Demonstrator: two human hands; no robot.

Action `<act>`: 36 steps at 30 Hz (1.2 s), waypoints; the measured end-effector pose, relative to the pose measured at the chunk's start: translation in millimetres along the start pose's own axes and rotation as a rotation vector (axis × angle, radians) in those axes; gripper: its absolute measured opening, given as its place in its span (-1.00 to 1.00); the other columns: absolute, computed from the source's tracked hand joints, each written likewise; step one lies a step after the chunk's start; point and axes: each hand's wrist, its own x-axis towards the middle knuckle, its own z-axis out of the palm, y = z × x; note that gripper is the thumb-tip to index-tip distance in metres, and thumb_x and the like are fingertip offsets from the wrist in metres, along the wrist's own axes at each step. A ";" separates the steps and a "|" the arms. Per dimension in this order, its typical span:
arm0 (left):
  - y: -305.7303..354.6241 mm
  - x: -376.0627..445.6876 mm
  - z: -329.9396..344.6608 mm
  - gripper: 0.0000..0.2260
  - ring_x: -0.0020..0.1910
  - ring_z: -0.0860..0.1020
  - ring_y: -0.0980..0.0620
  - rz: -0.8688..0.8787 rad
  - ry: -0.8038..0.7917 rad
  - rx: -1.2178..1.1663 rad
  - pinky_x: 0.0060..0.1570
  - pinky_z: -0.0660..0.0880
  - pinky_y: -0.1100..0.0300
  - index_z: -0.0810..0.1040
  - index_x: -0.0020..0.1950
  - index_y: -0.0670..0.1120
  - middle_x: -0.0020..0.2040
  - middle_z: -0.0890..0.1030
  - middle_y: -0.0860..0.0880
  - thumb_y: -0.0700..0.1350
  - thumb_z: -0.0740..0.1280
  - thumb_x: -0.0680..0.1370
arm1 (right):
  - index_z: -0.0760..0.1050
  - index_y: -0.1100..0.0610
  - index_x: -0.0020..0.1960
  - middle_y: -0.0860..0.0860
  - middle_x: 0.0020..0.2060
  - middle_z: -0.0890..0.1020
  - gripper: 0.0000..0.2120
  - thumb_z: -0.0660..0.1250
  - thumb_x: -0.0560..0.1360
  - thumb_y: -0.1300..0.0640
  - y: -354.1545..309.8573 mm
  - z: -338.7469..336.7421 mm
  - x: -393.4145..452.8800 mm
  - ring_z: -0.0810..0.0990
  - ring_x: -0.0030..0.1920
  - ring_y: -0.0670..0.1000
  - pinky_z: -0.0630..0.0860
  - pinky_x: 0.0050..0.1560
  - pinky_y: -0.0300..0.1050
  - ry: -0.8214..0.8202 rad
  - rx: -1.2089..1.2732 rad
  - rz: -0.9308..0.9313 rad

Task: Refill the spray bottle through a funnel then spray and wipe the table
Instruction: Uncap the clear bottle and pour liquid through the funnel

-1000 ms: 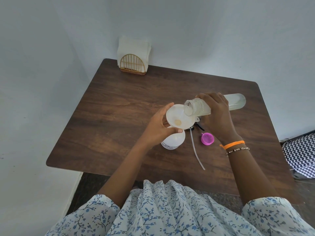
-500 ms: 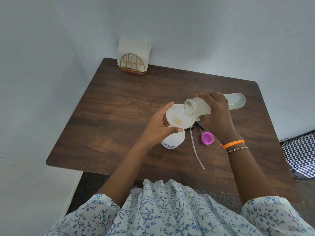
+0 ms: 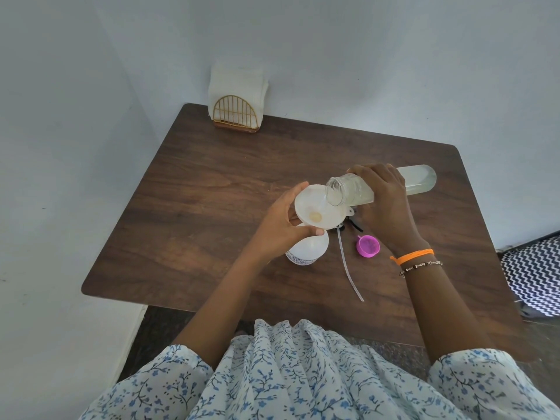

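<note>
A white funnel (image 3: 315, 207) sits in the neck of a white spray bottle (image 3: 307, 251) standing near the middle of the brown table (image 3: 212, 183). My left hand (image 3: 280, 228) holds the funnel's rim between thumb and fingers. My right hand (image 3: 385, 204) grips a clear bottle (image 3: 421, 181) of pale liquid, tipped almost flat with its open mouth over the funnel. The sprayer's thin dip tube (image 3: 348, 268) lies on the table to the right of the spray bottle. Its head is mostly hidden behind the funnel.
A pink cap (image 3: 368, 245) lies on the table below my right hand. A gold wire holder with white napkins (image 3: 238, 101) stands at the table's far left corner against the wall. A zigzag-patterned cloth (image 3: 533, 277) lies off the table's right edge.
</note>
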 end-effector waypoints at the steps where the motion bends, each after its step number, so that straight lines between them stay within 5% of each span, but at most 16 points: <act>1: -0.2 0.1 0.1 -0.21 0.24 0.46 0.12 0.000 -0.001 0.002 0.02 0.46 0.46 0.28 0.45 0.01 0.35 0.41 0.06 -0.27 0.55 0.31 | 0.54 0.13 0.11 0.03 0.01 0.57 -0.43 0.54 0.13 0.35 -0.1 0.0 -0.2 0.48 0.01 0.11 0.31 0.13 -0.09 0.000 0.002 0.001; 36: -0.7 1.3 -0.2 -0.21 0.29 0.44 0.06 -0.001 0.004 0.034 0.15 0.46 0.28 0.28 0.45 0.03 0.37 0.39 0.05 -0.24 0.56 0.30 | 0.53 0.14 0.12 0.05 0.02 0.57 -0.45 0.55 0.17 0.36 -0.2 -0.9 -1.4 0.48 0.03 0.10 0.36 0.16 0.04 0.003 -0.012 -0.004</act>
